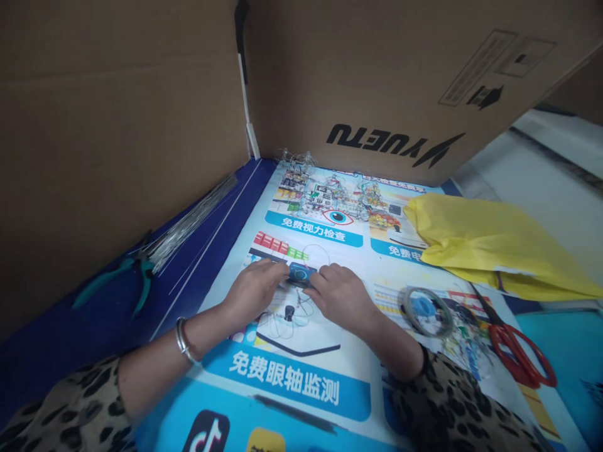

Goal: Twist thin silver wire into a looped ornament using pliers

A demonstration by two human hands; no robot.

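My left hand (257,285), with a silver bangle on the wrist, is closed in a pinch. Opposite it, my right hand (343,295) is also pinched, a short gap away. Both seem to grip a thin wire (316,245), whose fine loops curve above and below the fingers; the exact grip points are hidden. Beneath the hands lies a printed poster (348,351) with blue banners. Left of them, a bundle of straight wires (193,213) rests by pliers with teal handles (101,285).
Cardboard panels (377,69) stand along the back and left. Tangled wire pieces (334,194) lie at the far end of the poster. To the right are a yellow bag (485,235), a tape roll (405,307) and red-handled scissors (516,355). A dark thin stick (296,413) lies in front.
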